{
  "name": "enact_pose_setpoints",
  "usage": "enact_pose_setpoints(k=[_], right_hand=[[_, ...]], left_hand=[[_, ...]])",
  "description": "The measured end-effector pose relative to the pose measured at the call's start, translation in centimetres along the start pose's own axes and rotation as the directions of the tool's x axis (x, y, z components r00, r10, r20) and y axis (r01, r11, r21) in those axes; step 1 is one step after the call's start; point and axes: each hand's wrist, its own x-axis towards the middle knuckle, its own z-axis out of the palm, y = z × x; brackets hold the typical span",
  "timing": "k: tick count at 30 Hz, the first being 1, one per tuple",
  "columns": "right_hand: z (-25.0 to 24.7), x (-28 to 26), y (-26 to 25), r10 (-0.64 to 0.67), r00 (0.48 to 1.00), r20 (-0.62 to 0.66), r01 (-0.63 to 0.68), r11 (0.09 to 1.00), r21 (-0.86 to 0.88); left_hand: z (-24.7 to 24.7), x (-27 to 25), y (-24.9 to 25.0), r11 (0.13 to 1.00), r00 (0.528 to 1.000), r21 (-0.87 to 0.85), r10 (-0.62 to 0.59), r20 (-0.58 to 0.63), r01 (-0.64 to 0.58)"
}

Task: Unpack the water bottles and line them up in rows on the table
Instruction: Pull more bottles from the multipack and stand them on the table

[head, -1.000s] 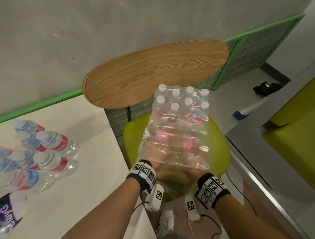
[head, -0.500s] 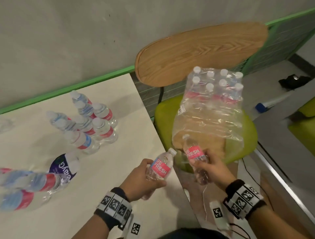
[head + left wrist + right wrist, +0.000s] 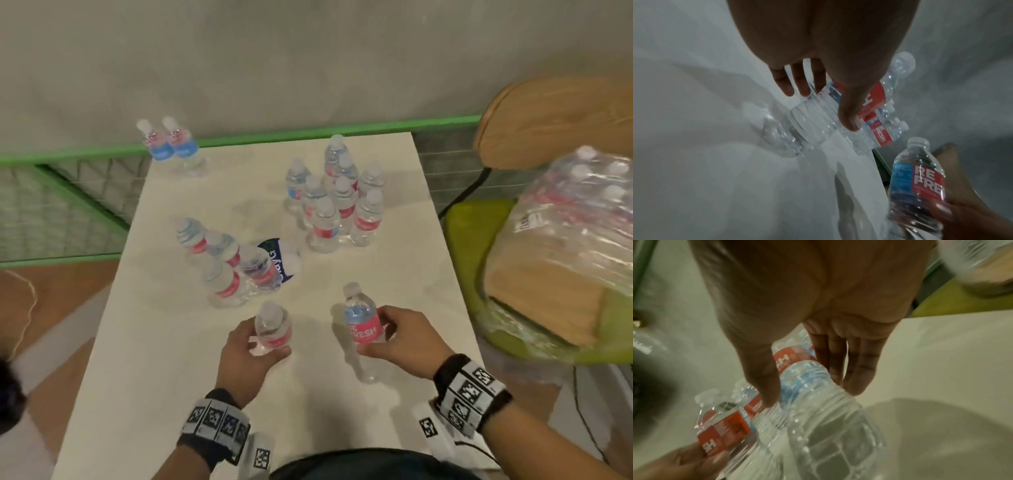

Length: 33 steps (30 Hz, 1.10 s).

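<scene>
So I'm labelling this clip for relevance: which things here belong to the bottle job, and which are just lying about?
Part of the job:
- left hand, holding a bottle
- right hand, holding a second bottle
- bottles standing on the table
- shrink-wrapped pack on the green chair
- white table

Lying about:
- purple-and-white wrapper
- green rail

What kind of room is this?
Probably an office break room or canteen, though that is a guess: a plain white table, a green chair with a wooden back, and a bare grey wall.
</scene>
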Motion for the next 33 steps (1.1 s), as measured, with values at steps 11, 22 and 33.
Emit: enact_pose_setpoints(k=[11,22,33], right_hand=[[8.0,7.5,-5.9,-0.083,0.983,-0.166,0.101,0.989,0.105],[8.1,10.8,-7.4,-0.103,0.972,-0.212,0.13,0.985,0.115],[7.6,10.6,-7.7,-0.127,0.974,-0.189,0.144,0.986,0.08]], left_hand=[[-1.7,3.9,-0.2,0.994,0.997,-0.113,-0.013,-0.072,0.004],[-0.9,7.1,2.4,0.996,0.998,-0.065,0.052,-0.037,-0.055],[-0.6,6.9,2.7,0.996,0.998,-0.056,0.068,-0.007,-0.068]])
